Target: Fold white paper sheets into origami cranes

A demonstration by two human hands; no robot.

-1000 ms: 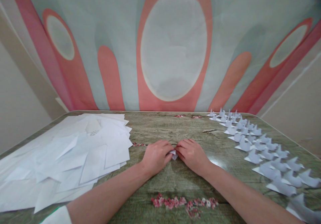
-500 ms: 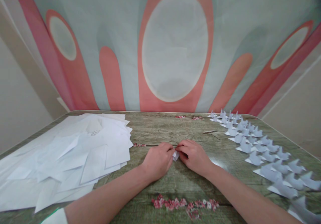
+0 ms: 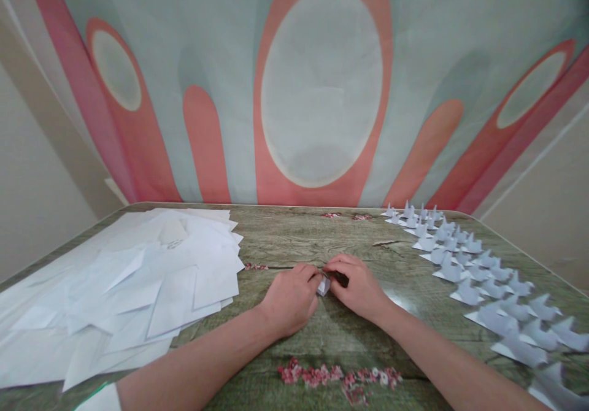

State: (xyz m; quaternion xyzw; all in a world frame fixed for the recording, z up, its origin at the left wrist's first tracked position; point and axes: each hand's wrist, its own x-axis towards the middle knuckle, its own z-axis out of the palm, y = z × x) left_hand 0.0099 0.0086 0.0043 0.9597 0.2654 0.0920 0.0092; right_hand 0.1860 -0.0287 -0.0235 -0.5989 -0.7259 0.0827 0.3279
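A small piece of folded white paper [image 3: 323,286] sits between my two hands near the middle of the table. My left hand [image 3: 294,297] pinches its left side with bent fingers. From the other side, the fingertips of my right hand [image 3: 354,282] close on the paper's upper edge. Most of the paper is hidden behind the fingers, so its full shape cannot be made out.
A wide heap of loose white paper sheets [image 3: 179,257] covers the table's left side. Rows of several folded white paper birds [image 3: 467,291] stand along the right. The wood-patterned table [image 3: 285,233] meets a coral-and-grey patterned backdrop [image 3: 322,196] at its far edge.
Both hands stay at the paper with slight finger shifts. The right fingers have opened a little wider behind their pinch, and a bit more of the folded paper shows.
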